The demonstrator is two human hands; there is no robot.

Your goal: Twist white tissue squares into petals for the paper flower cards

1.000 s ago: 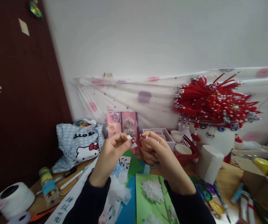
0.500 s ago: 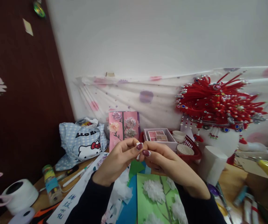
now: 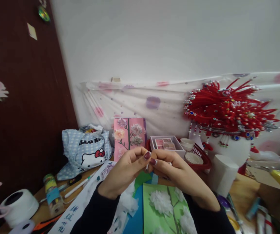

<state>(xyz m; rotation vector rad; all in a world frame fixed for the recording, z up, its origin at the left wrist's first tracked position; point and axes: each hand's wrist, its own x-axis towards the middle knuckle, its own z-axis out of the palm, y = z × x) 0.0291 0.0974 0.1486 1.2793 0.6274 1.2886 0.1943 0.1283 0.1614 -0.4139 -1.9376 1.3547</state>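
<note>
My left hand (image 3: 126, 169) and my right hand (image 3: 175, 170) meet fingertip to fingertip above the table. Thumb and fingers of both are pinched on a small white piece (image 3: 147, 166), mostly hidden by the fingertips. A bit of white also shows beside my right hand's fingers. Beneath my hands lies a green sheet (image 3: 146, 211) bearing white paper flowers (image 3: 161, 202). To its left, loose white tissue (image 3: 129, 203) rests over blue paper (image 3: 133, 224), beside a white sheet with handwriting (image 3: 66, 217).
Behind my hands stand a pink flower picture (image 3: 121, 148) and a red basket (image 3: 204, 164) with a white box (image 3: 179, 149). A checked bag (image 3: 71, 146) sits left, a red beaded headdress (image 3: 218, 110) right. A white cylinder (image 3: 224, 172) and a cardboard box (image 3: 266, 182) stand at the right.
Both hands stay together, with the fingertips slightly shifted around the white piece. A bit of white now shows by my right hand's fingers. The whole view has moved slightly.
</note>
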